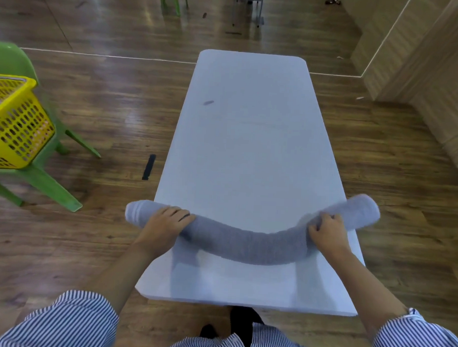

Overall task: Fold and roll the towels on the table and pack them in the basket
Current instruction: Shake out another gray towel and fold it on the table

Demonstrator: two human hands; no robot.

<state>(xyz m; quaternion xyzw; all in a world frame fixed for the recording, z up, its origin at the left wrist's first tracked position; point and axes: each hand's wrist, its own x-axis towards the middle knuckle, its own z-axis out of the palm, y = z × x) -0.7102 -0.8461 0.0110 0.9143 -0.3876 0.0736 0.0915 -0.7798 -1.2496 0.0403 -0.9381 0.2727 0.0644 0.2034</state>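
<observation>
A long grey towel (248,246), rolled into a tube, sags across the near part of the white table (250,137). Both of its ends stick out past the table's sides. My left hand (165,223) grips the roll near its left end, fingers curled over the top. My right hand (325,231) grips it near the right end, bunching the cloth. The yellow basket (17,127) stands on a green chair (46,189) at the far left, with something grey showing inside it.
Wooden floor surrounds the table. A black strip (149,167) lies on the floor left of the table. A wood-panelled wall (424,63) runs along the right. Chair and table legs stand at the far end of the room.
</observation>
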